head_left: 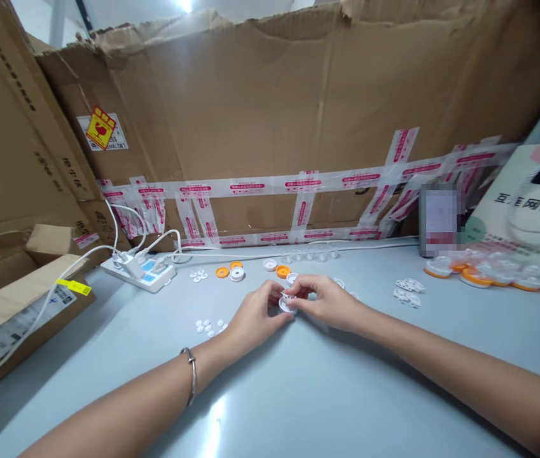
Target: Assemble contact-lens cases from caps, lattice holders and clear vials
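My left hand (pixel 261 314) curls its fingers and thumb around the side of a round white plastic part (pixel 287 305), just above the table. From the right, my right hand (pixel 320 299) reaches over the same part. Its thumb and index finger pinch a small white piece (pixel 285 295) at the part's top; the fingers partly hide its shape. Just behind my hands lie a white ring (pixel 291 278), an orange ring (pixel 283 271) and another white ring (pixel 270 264). Small white discs (pixel 207 327) are scattered left of my left hand.
Orange and white rings (pixel 236 273) and small white pieces (pixel 198 275) lie farther back left. Clear domes (pixel 310 256) line the rear. Perforated white discs (pixel 408 292) and orange-based clear assemblies (pixel 479 273) sit right, near a phone-like device (pixel 439 219). A power strip (pixel 145 273) and cardboard box (pixel 26 305) stand left.
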`<state>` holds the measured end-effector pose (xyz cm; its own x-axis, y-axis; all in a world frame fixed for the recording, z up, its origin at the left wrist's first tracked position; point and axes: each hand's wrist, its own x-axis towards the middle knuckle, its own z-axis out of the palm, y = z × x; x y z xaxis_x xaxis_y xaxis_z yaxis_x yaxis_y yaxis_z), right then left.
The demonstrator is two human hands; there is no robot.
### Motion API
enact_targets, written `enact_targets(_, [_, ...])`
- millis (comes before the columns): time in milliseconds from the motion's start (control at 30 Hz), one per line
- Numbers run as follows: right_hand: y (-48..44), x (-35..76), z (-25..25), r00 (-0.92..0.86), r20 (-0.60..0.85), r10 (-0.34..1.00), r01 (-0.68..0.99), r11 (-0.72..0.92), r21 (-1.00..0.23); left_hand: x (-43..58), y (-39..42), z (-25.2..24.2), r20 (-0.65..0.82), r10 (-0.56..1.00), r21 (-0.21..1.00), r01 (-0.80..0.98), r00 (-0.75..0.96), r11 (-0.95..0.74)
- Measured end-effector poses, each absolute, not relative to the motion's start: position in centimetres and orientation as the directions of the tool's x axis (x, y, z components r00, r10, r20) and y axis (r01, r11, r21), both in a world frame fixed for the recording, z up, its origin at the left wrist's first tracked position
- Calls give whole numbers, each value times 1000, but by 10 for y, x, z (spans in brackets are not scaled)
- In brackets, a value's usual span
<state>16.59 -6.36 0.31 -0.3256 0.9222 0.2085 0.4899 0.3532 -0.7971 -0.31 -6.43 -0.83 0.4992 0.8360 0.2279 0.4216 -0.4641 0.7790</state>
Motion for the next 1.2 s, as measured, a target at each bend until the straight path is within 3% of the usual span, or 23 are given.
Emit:
enact_targets(233, [-65,168,6,-338,165,927,471,318,-823,-4,-64,-9,232,822,768,421,519,-483])
enact_targets(400, [-67,167,10,-346,146,927,430,295,-854,-2,-64,-8,226,845,833,354,486,-426])
enact_targets(567, [-67,168,22,-255,136,957,131,174,-976,-1,-66,4,104,927,986,81,360,-143])
enact_targets(700, [-60,185,44,-42,274,961,9,275,-961,-7,-69,21,8,955,984,-171,297,45])
enact_targets(800, [-41,217,55,124,391,912,155,371,-915,-10,-73,33,-12,953,950,-293,301,104])
enact_targets(900, [-18,257,49,168,402,900,478,283,-832,-11,-80,44,-18,953,924,-360,302,132])
enact_targets(1067, [14,294,15,128,282,951,619,145,-772,-9,-89,50,-67,957,887,-421,284,188])
enact_targets(1200, [30,290,1,57,249,967,665,150,-732,-10,-92,45,-104,959,863,-455,265,219])
